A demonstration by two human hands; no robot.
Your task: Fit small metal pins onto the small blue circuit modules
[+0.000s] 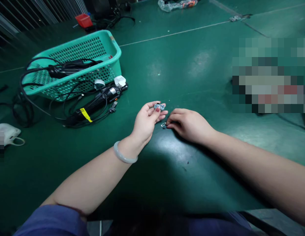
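Observation:
My left hand point(147, 119), with a pale bangle point(124, 156) on its wrist, pinches a small blue-and-silver part point(159, 107) between thumb and fingers; its exact kind is too small to make out. Close beside it, my right hand point(189, 124) rests low over the green table with its fingertips closed together. At those fingertips is a tiny metal frame point(163, 124), rectangular with an open middle, which the fingers touch or grip. A small dark piece point(164, 128) lies on the table just below it.
Left of my hands stands a green plastic basket point(115, 59) with a black cabled tool inside. A second black tool point(100, 101), yellow-tagged, lies before it among cables. A white mask-like item point(10, 132) is far left, a red bin point(83, 20) behind, a blurred patch at right.

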